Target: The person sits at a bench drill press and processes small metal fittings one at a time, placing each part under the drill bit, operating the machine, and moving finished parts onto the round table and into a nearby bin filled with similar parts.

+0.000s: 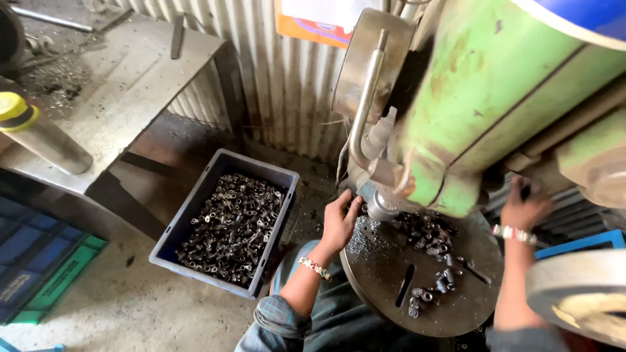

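1. Nearest the camera, both forearms reach up from a plaid-sleeved lap to the round steel work table of a green drill press.
2. Left hand, with a beaded bracelet at the wrist, sits at the table's edge, fingers curled toward a small part under the spindle nose. I cannot tell whether it pinches the part or merely steadies it.
3. Right hand is closed around something dark beside the machine, apparently a feed lever. The thing itself is mostly hidden.
4. Loose small metal fittings lie heaped on the table behind the spindle; a grey crate full of the same fittings stands on the floor, left of the table.
5. Judged from this, one fitting is being positioned for machining. The next move calls for holding it square and keeping fingers clear.
6. The tool tip and the workpiece are too small and shadowed to make out.
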A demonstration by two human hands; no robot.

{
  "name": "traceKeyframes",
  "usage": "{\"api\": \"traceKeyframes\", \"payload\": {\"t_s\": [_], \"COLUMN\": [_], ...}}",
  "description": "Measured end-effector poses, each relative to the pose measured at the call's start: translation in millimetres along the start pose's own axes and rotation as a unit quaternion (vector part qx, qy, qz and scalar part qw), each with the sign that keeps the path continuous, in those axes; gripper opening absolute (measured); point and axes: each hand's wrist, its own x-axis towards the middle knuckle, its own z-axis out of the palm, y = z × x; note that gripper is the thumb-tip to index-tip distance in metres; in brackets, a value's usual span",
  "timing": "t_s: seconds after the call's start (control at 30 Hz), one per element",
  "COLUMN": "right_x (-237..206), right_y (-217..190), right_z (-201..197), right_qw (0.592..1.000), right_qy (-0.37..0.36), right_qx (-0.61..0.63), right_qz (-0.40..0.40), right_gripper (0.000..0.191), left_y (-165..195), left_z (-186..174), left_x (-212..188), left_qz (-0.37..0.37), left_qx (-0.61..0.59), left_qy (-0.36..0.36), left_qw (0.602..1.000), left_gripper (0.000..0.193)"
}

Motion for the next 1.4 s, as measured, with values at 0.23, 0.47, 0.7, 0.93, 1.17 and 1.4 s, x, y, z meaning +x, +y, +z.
{"api": "traceKeyframes", "payload": {"t_s": [0.23, 0.47, 0.7, 0.93, 1.17, 1.4], "right_x": [-115.4, -110.8, -102.6, -99.5, -103.0, -104.8], "right_y": [39.0, 49.0, 32.5, 32.4, 32.0, 26.6], "right_z": [-45.2, -39.1, -31.7, -33.0, -33.0, -38.8], "right_qw": [0.995, 0.578, 0.625, 0.63, 0.624, 0.618], "right_qy": [-0.049, -0.042, -0.022, -0.035, -0.035, -0.041], "right_qx": [0.079, 0.773, 0.739, 0.736, 0.742, 0.749], "right_qz": [-0.047, 0.257, 0.249, 0.244, 0.243, 0.235], "right_gripper": [0.041, 0.039, 0.042, 0.038, 0.036, 0.035], "left_y": [-7.9, -24.3, -24.1, -4.9, -12.6, -6.7], "left_z": [12.4, 8.1, 12.7, 18.9, -8.9, -31.7], "left_x": [-1.1, -2.4, -1.6, 8.7, -24.4, 10.6], "left_qz": [-0.048, -0.05, -0.037, -0.059, -0.144, -0.25], "left_qx": [-0.011, -0.228, -0.224, -0.09, -0.195, -0.132], "left_qy": [0.132, 0.051, 0.08, 0.148, 0.262, 0.151], "left_qw": [0.99, 0.971, 0.971, 0.983, 0.934, 0.947], "left_gripper": [0.03, 0.014, 0.011, 0.021, 0.028, 0.042]}}
